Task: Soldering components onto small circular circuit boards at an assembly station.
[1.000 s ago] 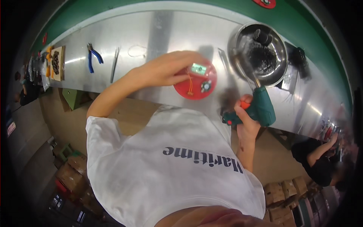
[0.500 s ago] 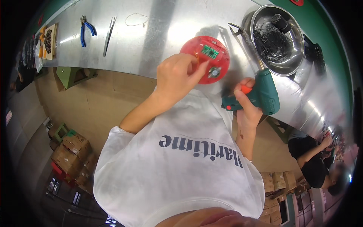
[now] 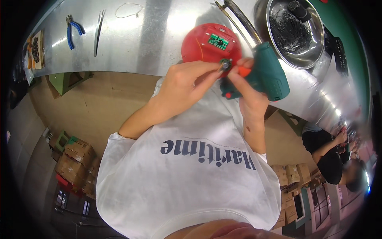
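A round red plastic disc [image 3: 192, 47] lies on the metal table, with a green circuit board [image 3: 218, 42] and a thin wire on it. At its near edge, my left hand [image 3: 179, 87] pinches a small round component [image 3: 225, 65] on a little green board between thumb and fingertips. My right hand [image 3: 253, 95] is wrapped round a dark green soldering gun [image 3: 271, 73] with an orange trigger. The gun's metal rods point away over the table, beyond the disc's right side. Part of the disc's near edge is hidden by my hands.
A steel basin [image 3: 271, 28] holding black strands stands at the right. Blue-handled pliers [image 3: 70, 35], tweezers [image 3: 98, 36] and a thin wire loop [image 3: 126, 17] lie on the left. Another person [image 3: 326, 155] sits at the far right; cardboard boxes [image 3: 75, 161] are stacked below left.
My left hand has moved from the wire to the small round component. My right hand, with the soldering gun, has moved up and left, nearer the disc. The view has shifted slightly.
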{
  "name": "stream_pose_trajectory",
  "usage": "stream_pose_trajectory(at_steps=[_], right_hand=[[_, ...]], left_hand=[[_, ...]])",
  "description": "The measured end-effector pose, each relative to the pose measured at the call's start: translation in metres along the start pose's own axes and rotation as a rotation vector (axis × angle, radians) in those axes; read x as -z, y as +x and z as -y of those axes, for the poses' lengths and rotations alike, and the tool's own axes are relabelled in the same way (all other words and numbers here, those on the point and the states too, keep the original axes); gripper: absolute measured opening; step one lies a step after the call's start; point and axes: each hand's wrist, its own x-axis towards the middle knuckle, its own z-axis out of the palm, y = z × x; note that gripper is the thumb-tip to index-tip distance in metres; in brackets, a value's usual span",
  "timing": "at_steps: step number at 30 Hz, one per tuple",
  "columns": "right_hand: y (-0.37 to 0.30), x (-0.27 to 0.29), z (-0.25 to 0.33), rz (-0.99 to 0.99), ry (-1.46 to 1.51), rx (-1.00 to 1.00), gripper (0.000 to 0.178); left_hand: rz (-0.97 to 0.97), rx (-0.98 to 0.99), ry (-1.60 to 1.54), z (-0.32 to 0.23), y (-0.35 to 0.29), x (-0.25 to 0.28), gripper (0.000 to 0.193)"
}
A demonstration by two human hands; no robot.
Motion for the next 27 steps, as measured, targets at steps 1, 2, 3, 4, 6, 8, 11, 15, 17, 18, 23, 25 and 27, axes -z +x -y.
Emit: stream_pose_trajectory(at_steps=[1, 2, 3, 4, 6, 8, 11, 15, 17, 18, 23, 25, 27], right_hand=[[0.003, -0.003, 0.0, -0.004, -0.039, 0.045, 0.036], [0.005, -0.006, 0.001, -0.007, -0.079, 0.09, 0.032], [0.005, -0.008, 0.001, -0.005, -0.081, 0.086, 0.032], [0.005, -0.01, 0.001, -0.016, -0.067, 0.064, 0.031], [0.006, -0.013, 0.003, -0.026, -0.055, 0.039, 0.031], [0.006, -0.015, 0.004, -0.017, 0.004, -0.001, 0.03], [0.006, -0.012, -0.001, -0.009, -0.016, 0.014, 0.029], [0.005, -0.013, 0.002, -0.03, -0.001, -0.105, 0.037], [0.006, -0.013, 0.0, -0.039, 0.027, -0.091, 0.038], [0.006, -0.014, 0.0, -0.042, 0.026, -0.092, 0.038], [0.008, -0.014, -0.001, -0.071, 0.194, -0.168, 0.035], [0.008, -0.016, 0.003, -0.072, 0.214, -0.187, 0.032], [0.008, -0.015, 0.002, -0.074, 0.233, -0.204, 0.029]], left_hand=[[-0.001, 0.007, -0.006, 0.0, 0.001, 0.001, 0.015], [0.041, -0.044, 0.044, 0.001, 0.002, 0.003, 0.016], [0.081, -0.098, 0.097, 0.003, 0.003, 0.005, 0.017], [0.078, -0.094, 0.095, 0.006, 0.002, 0.006, 0.017], [0.09, -0.238, 0.15, 0.012, 0.002, 0.007, 0.016], [0.093, -0.265, 0.128, 0.016, 0.002, 0.007, 0.016], [0.113, -0.178, 0.035, 0.009, 0.0, 0.007, 0.015], [0.168, 0.158, -0.19, -0.007, 0.003, 0.007, 0.014], [0.151, 0.15, -0.177, -0.005, 0.002, 0.004, 0.014], [0.134, 0.142, -0.163, -0.003, 0.002, 0.002, 0.014], [0.03, -0.082, -0.008, 0.005, 0.0, -0.003, 0.01], [0.018, -0.085, -0.001, 0.007, 0.0, -0.003, 0.009], [0.006, -0.121, 0.024, 0.007, 0.002, -0.002, 0.008]])
